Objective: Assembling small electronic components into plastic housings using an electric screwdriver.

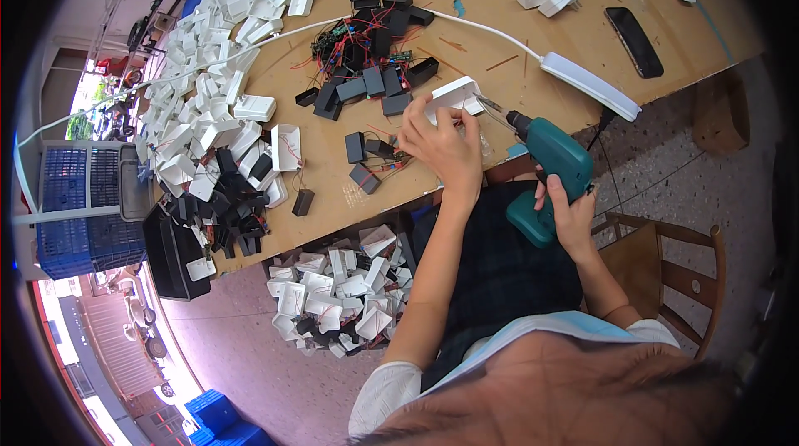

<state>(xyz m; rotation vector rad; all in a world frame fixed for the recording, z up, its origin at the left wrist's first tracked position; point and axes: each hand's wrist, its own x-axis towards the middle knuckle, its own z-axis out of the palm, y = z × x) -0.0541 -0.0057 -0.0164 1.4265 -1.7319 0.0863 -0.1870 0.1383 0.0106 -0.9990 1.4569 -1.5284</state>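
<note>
Holding the case [456, 96] on the counter [333, 196] with the left hand [449, 151], clasping the drill [559, 153] in the right hand [573, 215]; possibly risking jabbed fingers [414, 117] by angling the bit [498, 111] so close, or slipping by steadying loosely.

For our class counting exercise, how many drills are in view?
1. The green drill is in the right hand, pointing toward the white case at the left hand. Others may be hidden.

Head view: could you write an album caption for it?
A green drill in the right hand, its bit at a white case by the left hand.
</note>
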